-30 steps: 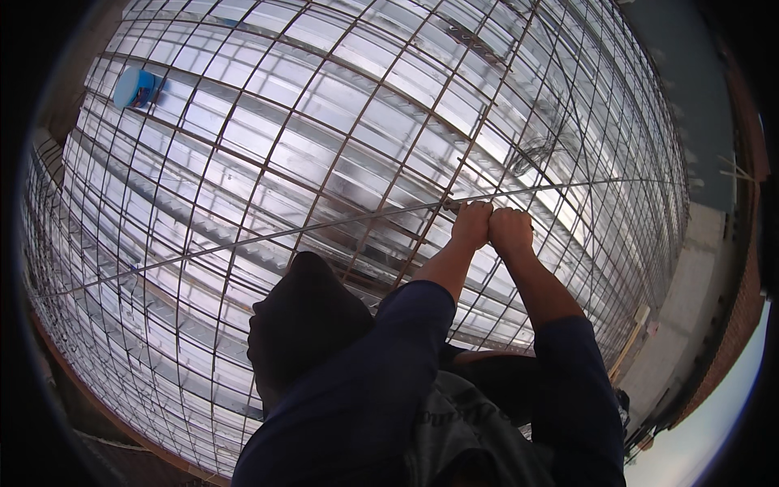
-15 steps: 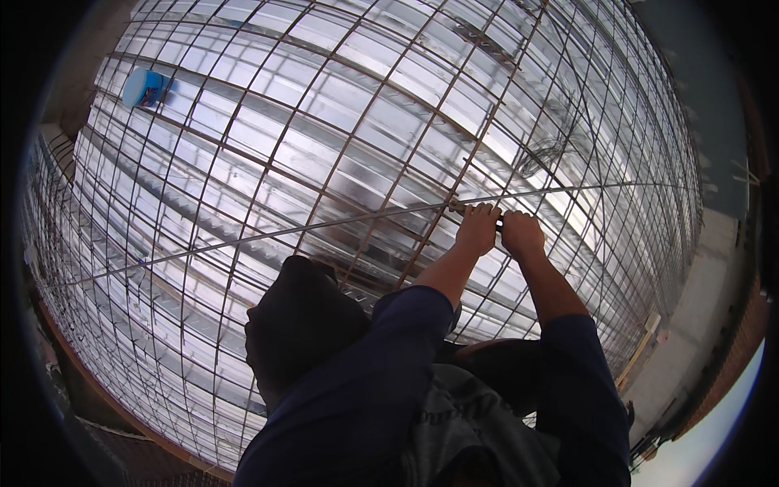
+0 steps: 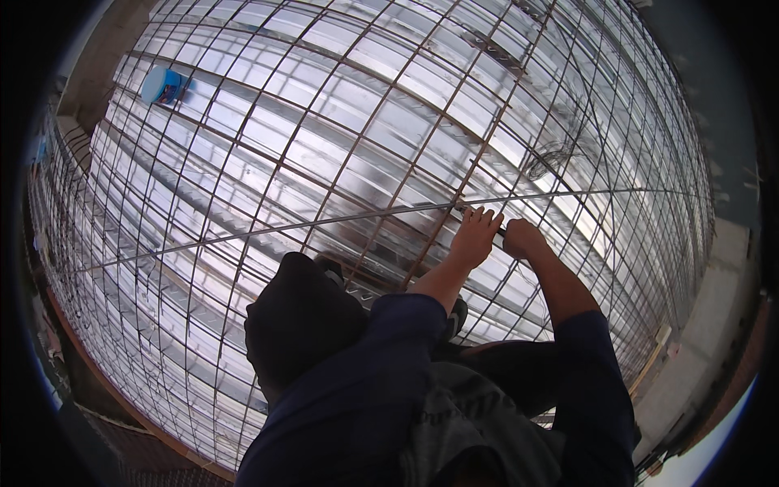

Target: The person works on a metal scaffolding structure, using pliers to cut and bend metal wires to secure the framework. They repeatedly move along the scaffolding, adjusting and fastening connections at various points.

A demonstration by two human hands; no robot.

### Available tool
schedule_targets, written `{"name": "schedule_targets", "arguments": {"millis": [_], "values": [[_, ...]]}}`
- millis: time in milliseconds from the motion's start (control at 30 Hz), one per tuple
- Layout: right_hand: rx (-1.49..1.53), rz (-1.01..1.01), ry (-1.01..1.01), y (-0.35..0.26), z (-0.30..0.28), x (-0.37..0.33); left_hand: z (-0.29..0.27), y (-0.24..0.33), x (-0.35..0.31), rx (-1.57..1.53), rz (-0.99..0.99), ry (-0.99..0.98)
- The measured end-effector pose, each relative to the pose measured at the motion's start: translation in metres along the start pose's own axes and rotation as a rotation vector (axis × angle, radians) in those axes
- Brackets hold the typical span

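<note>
Beside long bar [image 3: 389, 212] — tool [image 3: 501, 231], diagonal, forward-left

The rebar mesh [image 3: 395, 84] is a rust-brown grid, the metal decking [image 3: 399, 122] striped silver, the bucket [image 3: 160, 85] blue, the shirt sleeves [image 3: 381, 349] navy.

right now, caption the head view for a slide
Left hand and right hand close together beside a grey bar crossing steel mesh

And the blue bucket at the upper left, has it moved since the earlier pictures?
No: the blue bucket keeps its place against the steel mesh; both only shift rightward together in the view.
</note>
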State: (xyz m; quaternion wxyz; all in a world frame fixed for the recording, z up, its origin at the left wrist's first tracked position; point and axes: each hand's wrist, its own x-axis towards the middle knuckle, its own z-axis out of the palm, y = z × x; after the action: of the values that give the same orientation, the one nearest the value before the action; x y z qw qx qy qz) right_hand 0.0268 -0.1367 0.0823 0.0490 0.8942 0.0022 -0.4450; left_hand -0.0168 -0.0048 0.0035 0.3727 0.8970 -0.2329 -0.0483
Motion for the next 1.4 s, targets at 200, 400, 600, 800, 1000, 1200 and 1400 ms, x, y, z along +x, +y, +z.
{"name": "schedule_targets", "arguments": {"millis": [200,400,600,800,1000,1200,1400], "values": [[0.904,0.112,-0.555,-0.012,0.003,-0.014,0.001,-0.01,-0.01,0.032,0.094,-0.006],[0.097,0.088,-0.052,-0.044,-0.025,-0.044,-0.001,-0.009,0.011,0.006,0.032,-0.147],[-0.659,0.045,0.579,-0.035,0.015,-0.036,-0.004,0.0,0.045,-0.005,-0.126,-0.304],[-0.668,0.002,0.564,-0.014,0.018,-0.02,-0.001,0.006,0.053,-0.009,-0.175,-0.36],[-0.553,-0.018,0.529,-0.018,-0.006,-0.018,-0.006,-0.001,0.066,-0.068,-0.197,-0.454],[-0.08,0.07,0.068,-0.022,0.009,-0.017,0.002,-0.012,0.011,-0.081,0.038,-0.075],[0.754,0.237,-0.46,-0.021,0.012,-0.021,-0.007,-0.005,-0.021,-0.018,0.149,0.101]]}}
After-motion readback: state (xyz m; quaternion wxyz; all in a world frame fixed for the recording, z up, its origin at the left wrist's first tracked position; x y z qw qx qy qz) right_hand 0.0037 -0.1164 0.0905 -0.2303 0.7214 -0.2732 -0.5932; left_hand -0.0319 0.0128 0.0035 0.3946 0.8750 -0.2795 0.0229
